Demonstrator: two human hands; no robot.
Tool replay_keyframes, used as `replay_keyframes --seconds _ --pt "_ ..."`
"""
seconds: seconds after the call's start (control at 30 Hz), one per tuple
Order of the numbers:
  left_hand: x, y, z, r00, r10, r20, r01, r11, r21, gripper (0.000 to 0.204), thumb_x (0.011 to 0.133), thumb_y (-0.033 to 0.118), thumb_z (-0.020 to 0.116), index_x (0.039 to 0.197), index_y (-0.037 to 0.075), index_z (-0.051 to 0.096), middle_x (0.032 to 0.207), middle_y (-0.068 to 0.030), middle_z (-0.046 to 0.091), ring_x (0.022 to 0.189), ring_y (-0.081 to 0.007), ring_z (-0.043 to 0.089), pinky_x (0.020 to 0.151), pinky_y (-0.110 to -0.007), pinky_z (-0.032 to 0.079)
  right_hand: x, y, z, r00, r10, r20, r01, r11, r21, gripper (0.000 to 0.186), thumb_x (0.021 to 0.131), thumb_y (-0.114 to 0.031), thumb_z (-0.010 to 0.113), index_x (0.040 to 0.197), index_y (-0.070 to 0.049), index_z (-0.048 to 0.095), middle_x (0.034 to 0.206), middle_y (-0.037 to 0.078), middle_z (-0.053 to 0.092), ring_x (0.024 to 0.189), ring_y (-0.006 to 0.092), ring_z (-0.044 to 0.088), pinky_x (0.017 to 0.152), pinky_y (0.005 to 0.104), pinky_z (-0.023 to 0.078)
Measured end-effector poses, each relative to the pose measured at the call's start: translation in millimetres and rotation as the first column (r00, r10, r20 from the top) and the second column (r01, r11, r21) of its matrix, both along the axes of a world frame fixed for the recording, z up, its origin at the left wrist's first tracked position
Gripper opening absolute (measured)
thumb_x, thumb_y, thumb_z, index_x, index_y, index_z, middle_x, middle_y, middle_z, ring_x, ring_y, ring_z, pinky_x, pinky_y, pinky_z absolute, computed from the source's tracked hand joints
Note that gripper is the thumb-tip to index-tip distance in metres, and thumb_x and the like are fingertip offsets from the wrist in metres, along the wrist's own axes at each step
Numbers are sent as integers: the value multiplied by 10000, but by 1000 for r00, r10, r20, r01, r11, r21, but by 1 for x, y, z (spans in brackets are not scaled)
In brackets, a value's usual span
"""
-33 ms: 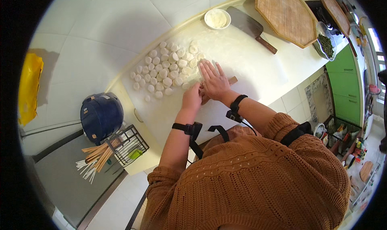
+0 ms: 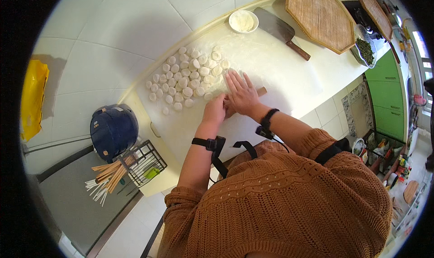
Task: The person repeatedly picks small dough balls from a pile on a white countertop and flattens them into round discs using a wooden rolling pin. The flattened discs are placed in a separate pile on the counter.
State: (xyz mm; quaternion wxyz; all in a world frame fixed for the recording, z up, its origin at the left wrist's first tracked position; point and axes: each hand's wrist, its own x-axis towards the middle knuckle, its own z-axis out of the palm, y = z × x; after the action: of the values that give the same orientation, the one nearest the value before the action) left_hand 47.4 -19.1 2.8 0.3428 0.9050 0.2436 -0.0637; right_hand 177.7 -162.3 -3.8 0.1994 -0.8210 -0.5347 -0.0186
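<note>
On the white work surface my right hand [image 2: 244,98] lies flat, fingers stretched out, over a wooden rolling pin. Only one end of the rolling pin [image 2: 261,91] shows, to the right of the palm. Close by on the left, my left hand [image 2: 214,109] is closed, its fingertips bent in toward the right palm. What those fingers hold is hidden. Many small pale dough pieces [image 2: 182,82], round and slightly flattened, lie floured in a cluster beyond and left of my hands. The nearest ones sit just beside my right fingertips.
A white bowl of flour [image 2: 243,21] stands at the back beside a cleaver [image 2: 280,30]. To the right are an octagonal woven tray [image 2: 321,18] and a bowl of chopped greens [image 2: 365,50]. A dark blue appliance [image 2: 114,130] and a chopstick rack [image 2: 143,163] are at left.
My right hand has slid slightly back toward me and to the right over the rolling pin. My left hand stays almost where it was.
</note>
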Motion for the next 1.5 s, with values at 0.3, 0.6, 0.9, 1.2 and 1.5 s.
replay_keyframes --seconds 0.3,0.6,0.9,1.2,1.5 --pt "-40 -31 1 932 361 -29 -360 915 -181 636 963 67 759 1513 86 440 1087 -239 773 974 -415 762 858 -497 590 -13 -36 9 998 18 -54 -27 988 -153 712 1064 -308 513 1686 9 372 1767 155 383 1671 314 280 1372 547 139" --pt "-9 11 4 988 151 22 -141 961 -236 397 959 49 770 1328 120 642 999 -180 796 942 -367 776 833 -468 598 -2 -6 5 997 -36 -62 39 998 49 691 1038 -286 551 1639 38 440 1714 181 455 1632 310 367 1351 547 191" --pt "-20 -19 1 936 340 86 -335 940 -66 591 934 33 793 1452 83 515 1013 -189 784 919 -295 784 826 -409 608 4 19 -5 997 -75 -6 75 996 -42 678 1049 -255 528 1661 16 415 1727 181 440 1638 308 358 1347 566 191" --pt "-31 -9 -5 886 455 83 -422 869 -260 547 971 -16 737 1459 85 510 1034 -153 769 945 -293 767 833 -435 605 -28 -66 16 993 39 -110 -79 919 -387 685 1094 -316 496 1680 20 382 1725 193 432 1631 328 361 1346 553 199" --pt "3 5 3 984 181 6 -177 969 -174 426 945 -2 758 1344 93 645 1001 -179 796 892 -311 790 820 -408 615 6 19 -3 996 -76 53 74 997 36 715 1020 -266 526 1661 26 400 1716 190 444 1634 299 355 1350 526 203"
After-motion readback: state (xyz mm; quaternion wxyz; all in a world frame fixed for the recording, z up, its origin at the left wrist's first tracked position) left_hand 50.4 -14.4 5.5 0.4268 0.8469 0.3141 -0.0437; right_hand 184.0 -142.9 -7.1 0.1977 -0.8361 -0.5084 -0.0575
